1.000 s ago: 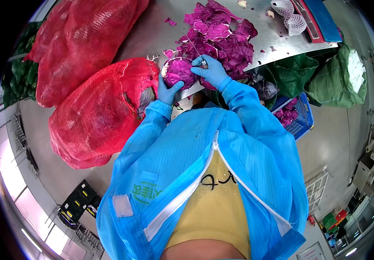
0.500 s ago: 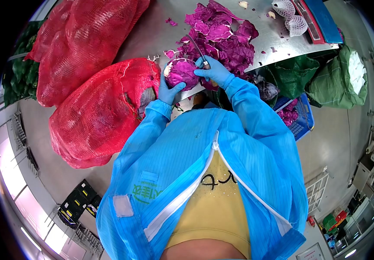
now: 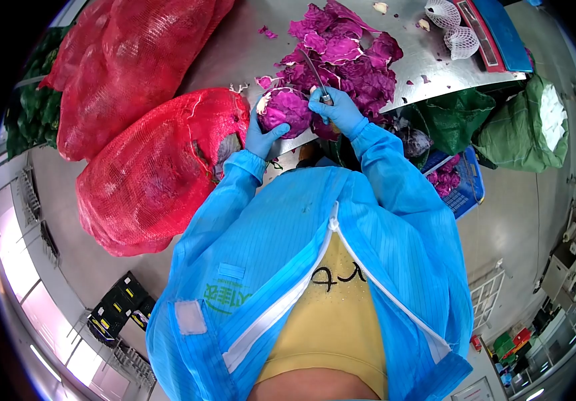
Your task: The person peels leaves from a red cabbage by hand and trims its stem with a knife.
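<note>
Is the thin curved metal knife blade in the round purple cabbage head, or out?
Out: the blade points from the right hand across the loose purple leaves, clear of the cabbage head.

A: Item 1?
B: Red cabbage (image 3: 284,113), qty 1. Round, purple, whitish patch upper L. L hand (image 3: 260,139) cups its L side, at near edge of metal table (image 3: 234,60).
A: Item 2?
B: Knife (image 3: 319,80), qty 1. Narrow blade, sl. curved, tip up-L over loose leaves (image 3: 351,57). Handle in R hand (image 3: 339,111).
</note>
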Tool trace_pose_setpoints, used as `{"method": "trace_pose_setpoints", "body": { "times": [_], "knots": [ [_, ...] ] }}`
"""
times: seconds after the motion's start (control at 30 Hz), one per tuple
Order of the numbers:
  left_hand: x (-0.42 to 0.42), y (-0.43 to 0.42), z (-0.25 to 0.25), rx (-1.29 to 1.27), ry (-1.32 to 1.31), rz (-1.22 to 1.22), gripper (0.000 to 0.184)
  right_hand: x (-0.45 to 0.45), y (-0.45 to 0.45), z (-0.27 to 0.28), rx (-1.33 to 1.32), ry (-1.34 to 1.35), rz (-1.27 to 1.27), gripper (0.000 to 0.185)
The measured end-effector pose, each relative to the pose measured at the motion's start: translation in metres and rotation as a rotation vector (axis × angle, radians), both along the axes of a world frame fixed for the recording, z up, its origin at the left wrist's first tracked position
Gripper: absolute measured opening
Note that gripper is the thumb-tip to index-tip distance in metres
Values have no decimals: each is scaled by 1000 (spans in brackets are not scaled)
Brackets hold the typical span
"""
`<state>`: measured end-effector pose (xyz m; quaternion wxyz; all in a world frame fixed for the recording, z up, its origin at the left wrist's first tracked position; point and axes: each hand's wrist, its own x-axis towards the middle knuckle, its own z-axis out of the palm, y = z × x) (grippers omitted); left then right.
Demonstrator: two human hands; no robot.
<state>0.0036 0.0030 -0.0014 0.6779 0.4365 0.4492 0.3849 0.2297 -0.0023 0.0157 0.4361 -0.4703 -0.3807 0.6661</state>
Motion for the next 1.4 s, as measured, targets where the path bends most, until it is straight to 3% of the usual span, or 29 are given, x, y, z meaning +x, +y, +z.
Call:
{"method": "trace_pose_setpoints", "body": {
  "times": [0.2,0.27,0.33,0.4,0.5,0.53,0.6,0.73,0.8,0.93,1.0,1.07,1.13,1.4],
  "knots": [
    [4,-1,1,-20,63,46,94,16,0,31,89,-39,-93,13],
    [5,-1,6,-12,92,47,93,21,4,47,175,-6,-321,18],
    [8,-3,12,-37,58,61,93,27,9,55,72,-88,-475,24],
    [8,-3,11,-57,21,70,93,23,8,45,172,-207,-488,34],
    [7,-3,4,-45,70,71,90,7,-6,16,179,-689,-175,55],
    [7,-3,4,-41,58,74,90,-5,-11,11,89,-358,-158,56],
    [6,-3,4,-40,48,79,89,-15,-21,6,203,-609,-97,55],
    [7,-2,9,-59,38,89,86,-24,-29,13,223,-604,-170,54],
    [8,-2,7,-67,7,92,86,-22,-29,21,174,-739,-124,46],
    [4,2,-2,-74,14,102,81,-20,-24,0,276,-678,-215,33],
    [4,4,-1,-88,8,101,79,-16,-20,-3,-85,5,-127,26],
    [4,5,3,-80,79,96,77,-15,-17,-2,-90,12,-109,20],
    [5,6,3,-96,57,113,77,-13,-11,-11,353,-478,-102,19],
    [6,14,5,-280,2,223,77,-4,-8,13,266,-473,-85,17]
  ]
}}
